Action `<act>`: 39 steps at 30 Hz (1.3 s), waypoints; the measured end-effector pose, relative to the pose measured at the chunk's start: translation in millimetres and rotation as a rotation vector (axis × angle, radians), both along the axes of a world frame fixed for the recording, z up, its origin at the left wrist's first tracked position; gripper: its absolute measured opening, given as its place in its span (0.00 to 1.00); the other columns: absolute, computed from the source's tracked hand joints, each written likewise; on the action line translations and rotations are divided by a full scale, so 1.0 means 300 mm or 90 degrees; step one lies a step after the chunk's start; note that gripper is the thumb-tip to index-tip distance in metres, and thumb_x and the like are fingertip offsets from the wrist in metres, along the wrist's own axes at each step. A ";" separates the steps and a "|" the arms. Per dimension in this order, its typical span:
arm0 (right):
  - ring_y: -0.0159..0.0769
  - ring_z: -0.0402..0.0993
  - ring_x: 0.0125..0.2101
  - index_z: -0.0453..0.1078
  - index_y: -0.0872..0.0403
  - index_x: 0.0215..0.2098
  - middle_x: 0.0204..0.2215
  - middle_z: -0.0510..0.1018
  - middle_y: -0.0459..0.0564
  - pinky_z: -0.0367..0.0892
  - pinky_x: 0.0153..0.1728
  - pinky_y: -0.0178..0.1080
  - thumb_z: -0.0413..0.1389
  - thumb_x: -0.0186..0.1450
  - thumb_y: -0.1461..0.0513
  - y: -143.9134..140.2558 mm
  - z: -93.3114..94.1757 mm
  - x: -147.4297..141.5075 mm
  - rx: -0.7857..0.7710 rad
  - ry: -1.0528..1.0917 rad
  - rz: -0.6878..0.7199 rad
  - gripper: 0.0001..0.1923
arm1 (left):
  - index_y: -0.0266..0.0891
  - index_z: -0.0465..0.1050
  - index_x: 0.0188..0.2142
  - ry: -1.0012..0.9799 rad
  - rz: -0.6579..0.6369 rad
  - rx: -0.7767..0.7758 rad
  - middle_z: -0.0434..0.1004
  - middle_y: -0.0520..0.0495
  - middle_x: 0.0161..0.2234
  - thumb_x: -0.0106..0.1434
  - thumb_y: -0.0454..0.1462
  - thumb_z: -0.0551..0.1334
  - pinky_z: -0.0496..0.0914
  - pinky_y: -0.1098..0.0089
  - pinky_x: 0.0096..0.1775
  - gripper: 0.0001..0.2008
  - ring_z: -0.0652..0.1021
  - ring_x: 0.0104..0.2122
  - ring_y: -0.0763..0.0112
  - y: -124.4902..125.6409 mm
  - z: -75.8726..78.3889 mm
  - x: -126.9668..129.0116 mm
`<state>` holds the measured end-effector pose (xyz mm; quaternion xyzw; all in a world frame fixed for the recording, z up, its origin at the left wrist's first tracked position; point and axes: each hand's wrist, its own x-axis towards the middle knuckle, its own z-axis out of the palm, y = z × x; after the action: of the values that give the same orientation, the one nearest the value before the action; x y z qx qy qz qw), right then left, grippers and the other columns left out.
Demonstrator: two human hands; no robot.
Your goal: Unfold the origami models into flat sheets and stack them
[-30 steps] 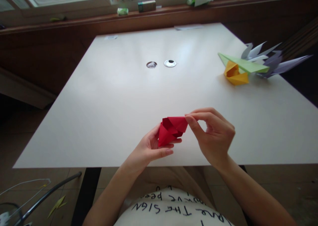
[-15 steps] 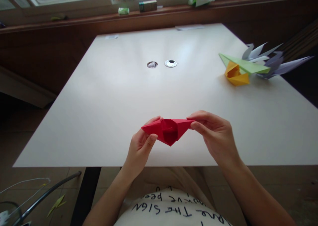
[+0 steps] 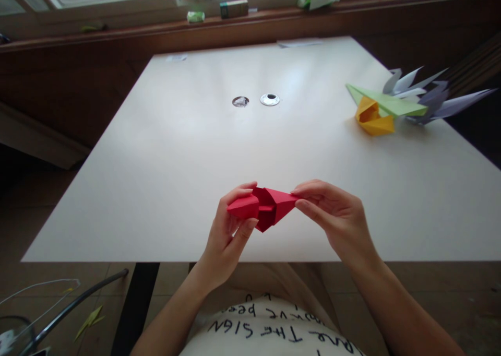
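Observation:
Between my hands, above the near edge of the white table, is a red origami boat [image 3: 284, 202] with pointed ends and an opened-out middle. My left hand [image 3: 230, 230] grips its left part, thumb on the near side and fingers on the far side. The right-hand tip is pinched between the thumb and fingers of my right hand [image 3: 332, 204]. Inside the hollow a small red fold shows.
The white table [image 3: 156, 178] has two round cable holes, one with a silver ring [image 3: 270, 100]. At the right lie a yellow folded paper boat [image 3: 373, 118], a light green folded paper [image 3: 387, 103], and white and purple paper cranes [image 3: 442, 105]. Small packets [image 3: 195, 17] line the windowsill.
My left hand has moved a little right and further along the boat, pressing its left part rounder. The right tip has shifted slightly left and down with my right hand.

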<state>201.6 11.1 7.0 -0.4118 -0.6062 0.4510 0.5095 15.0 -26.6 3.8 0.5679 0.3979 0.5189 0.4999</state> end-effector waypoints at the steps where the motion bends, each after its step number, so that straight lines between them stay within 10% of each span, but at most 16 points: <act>1: 0.30 0.72 0.32 0.73 0.52 0.34 0.30 0.76 0.46 0.71 0.33 0.33 0.59 0.58 0.66 -0.001 0.002 0.001 0.004 -0.008 -0.003 0.05 | 0.46 0.58 0.52 0.002 0.001 0.010 0.56 0.44 0.58 0.65 0.32 0.53 0.64 0.66 0.52 0.16 0.62 0.57 0.65 -0.001 0.000 -0.001; 30: 0.32 0.73 0.29 0.76 0.47 0.33 0.29 0.77 0.45 0.71 0.28 0.35 0.60 0.57 0.65 -0.027 0.028 -0.006 0.134 -0.073 -0.094 0.07 | 0.46 0.61 0.49 0.025 -0.064 0.033 0.55 0.44 0.59 0.63 0.32 0.55 0.63 0.59 0.53 0.15 0.58 0.59 0.59 -0.007 0.016 -0.009; 39: 0.34 0.74 0.32 0.75 0.47 0.36 0.32 0.77 0.47 0.72 0.32 0.37 0.61 0.55 0.69 -0.029 0.029 -0.002 0.156 -0.083 -0.009 0.13 | 0.45 0.61 0.46 -0.005 0.048 0.027 0.61 0.44 0.56 0.60 0.32 0.59 0.66 0.64 0.49 0.15 0.63 0.56 0.62 0.000 -0.010 0.018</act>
<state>201.1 2.3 15.9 -0.3792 -0.6857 0.3420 0.5187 20.3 -26.8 0.8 0.5609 0.4065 0.5477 0.4693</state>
